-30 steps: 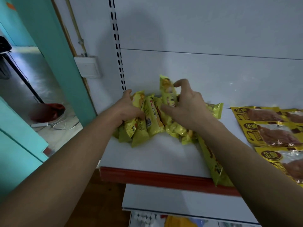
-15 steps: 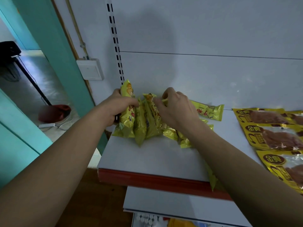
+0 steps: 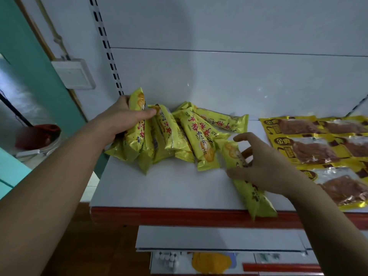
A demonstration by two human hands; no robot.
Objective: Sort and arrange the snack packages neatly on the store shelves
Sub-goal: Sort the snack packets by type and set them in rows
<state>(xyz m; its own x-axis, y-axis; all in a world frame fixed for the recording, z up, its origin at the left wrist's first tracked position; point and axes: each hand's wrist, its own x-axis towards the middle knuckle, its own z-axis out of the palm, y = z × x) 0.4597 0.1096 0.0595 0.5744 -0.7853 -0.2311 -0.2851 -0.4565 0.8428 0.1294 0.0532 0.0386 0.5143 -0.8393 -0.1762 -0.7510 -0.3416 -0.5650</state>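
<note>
Snack packs (image 3: 173, 134) in glossy yellow film lie bunched at the left end of the white shelf (image 3: 169, 188), and they look light, soft and slippery, so a hold across the padded middle should serve better than one on the thin crimped ends. The left hand (image 3: 121, 118) grips the upright pack at the left of the bunch, thumb across its face, bracing the row. The right hand (image 3: 258, 168) pinches a stray pack (image 3: 247, 188) lying slantwise, its end over the red shelf edge (image 3: 179, 215), beside flat gold meat packets (image 3: 310, 148).

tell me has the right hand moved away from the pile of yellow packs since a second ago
Yes. The right hand has come off the pile toward the shelf's red front edge, onto a lone yellow pack.
</note>
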